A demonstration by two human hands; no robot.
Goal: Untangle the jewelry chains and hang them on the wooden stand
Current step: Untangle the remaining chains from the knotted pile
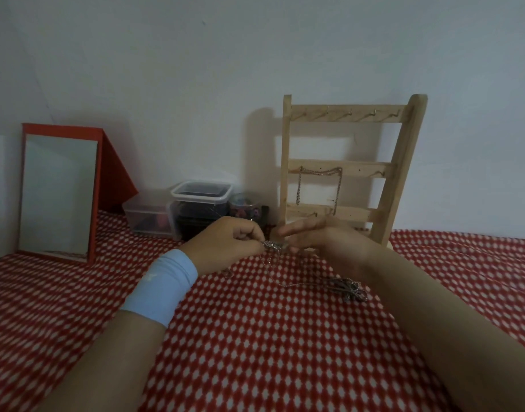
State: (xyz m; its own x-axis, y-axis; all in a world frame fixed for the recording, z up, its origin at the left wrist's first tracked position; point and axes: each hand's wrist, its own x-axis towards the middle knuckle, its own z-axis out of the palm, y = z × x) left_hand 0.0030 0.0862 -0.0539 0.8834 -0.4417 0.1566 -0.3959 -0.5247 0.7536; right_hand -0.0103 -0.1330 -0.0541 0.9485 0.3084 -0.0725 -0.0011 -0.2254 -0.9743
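A tangled silver chain knot [273,245] is pinched between my left hand [228,243] and my right hand [320,237], just above the red patterned cloth. Thin strands trail from the knot down over the cloth. A second tangled clump of chains [349,288] lies on the cloth by my right wrist. The wooden stand [344,171] leans against the wall behind my hands, with rows of small hooks. One chain [319,185] hangs from hooks on its middle bar. My left wrist wears a light blue band.
A red-framed mirror [57,191] stands at the left against the wall. Clear plastic boxes [200,200] and a small patterned jar [243,208] sit left of the stand. The red and white cloth [255,337] covers the whole surface.
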